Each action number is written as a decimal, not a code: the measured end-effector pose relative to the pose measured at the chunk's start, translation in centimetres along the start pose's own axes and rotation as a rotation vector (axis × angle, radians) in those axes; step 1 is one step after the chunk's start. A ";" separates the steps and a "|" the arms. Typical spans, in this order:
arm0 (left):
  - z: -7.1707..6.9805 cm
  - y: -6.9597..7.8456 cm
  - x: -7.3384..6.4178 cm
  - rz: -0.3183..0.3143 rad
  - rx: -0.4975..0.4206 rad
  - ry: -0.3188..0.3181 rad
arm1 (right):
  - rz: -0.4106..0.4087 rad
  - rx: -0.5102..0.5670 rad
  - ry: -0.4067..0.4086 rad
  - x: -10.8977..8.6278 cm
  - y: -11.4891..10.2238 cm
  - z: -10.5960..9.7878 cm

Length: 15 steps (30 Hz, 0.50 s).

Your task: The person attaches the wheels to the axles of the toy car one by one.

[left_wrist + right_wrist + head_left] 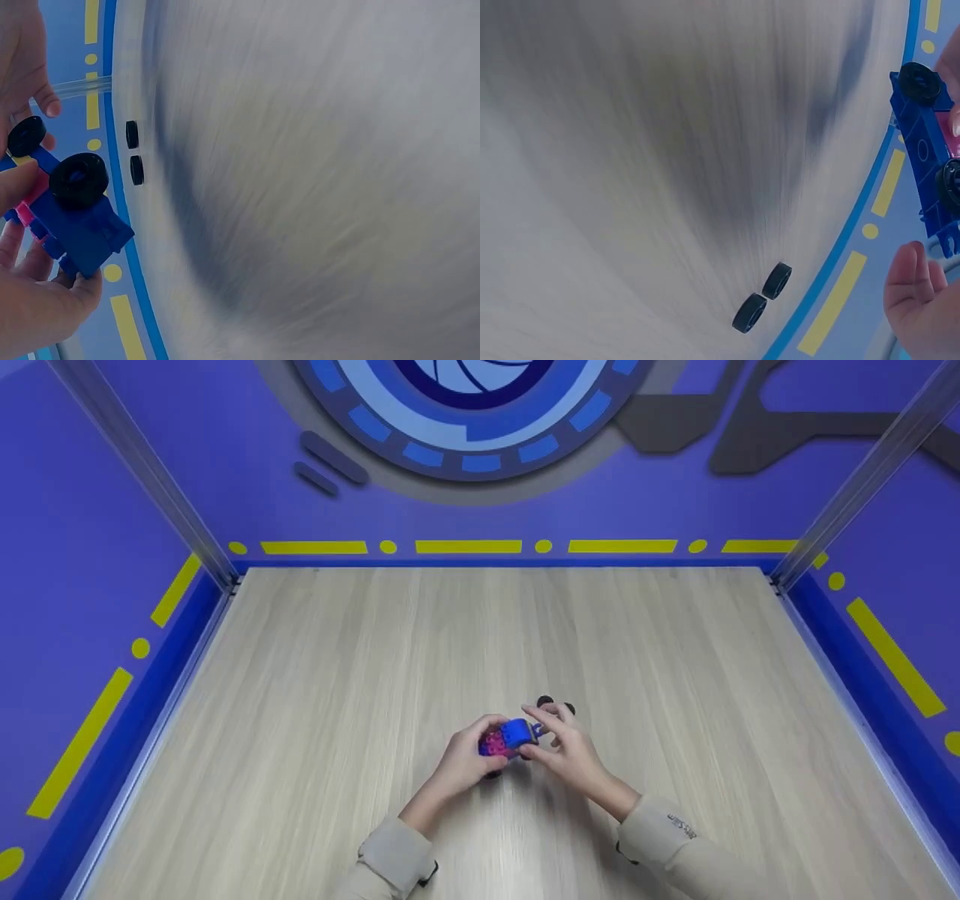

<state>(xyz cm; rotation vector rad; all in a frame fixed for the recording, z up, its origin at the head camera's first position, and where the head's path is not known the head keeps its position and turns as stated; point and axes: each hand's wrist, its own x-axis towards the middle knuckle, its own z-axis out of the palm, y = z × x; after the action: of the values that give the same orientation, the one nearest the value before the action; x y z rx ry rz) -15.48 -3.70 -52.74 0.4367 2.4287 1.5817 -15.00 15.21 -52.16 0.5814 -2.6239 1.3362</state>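
A toy block vehicle (517, 733), blue with pink studded bricks and black wheels, is up off the table between the hands. The left hand (466, 757) grips its pink end, with the thumb pressed on the side, as the left wrist view shows. Around the vehicle's hooked end, the right hand (574, 754) has its thumb and fingers spread apart. In the right wrist view, a visible gap separates those fingers (909, 274) from the blue hook (949, 240). Whether the right thumb touches the blue block cannot be told from the head view.
Two loose black wheels, one (545, 702) and another (569, 709), are on the wooden table (315, 682) just beyond the right hand. Blue walls (480, 521) with yellow marks enclose the back and both sides, joined by metal corner posts (161, 472).
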 end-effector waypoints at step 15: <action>0.6 0.2 -0.1 0.046 0.295 0.048 | 0.003 -0.024 -0.112 -0.1 0.3 0.0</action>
<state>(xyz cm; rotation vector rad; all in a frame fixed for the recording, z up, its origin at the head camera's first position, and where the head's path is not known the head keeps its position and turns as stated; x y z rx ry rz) -15.12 -3.13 -52.83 0.5112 2.7177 1.2651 -14.99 15.42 -52.37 0.6684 -2.7257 1.3069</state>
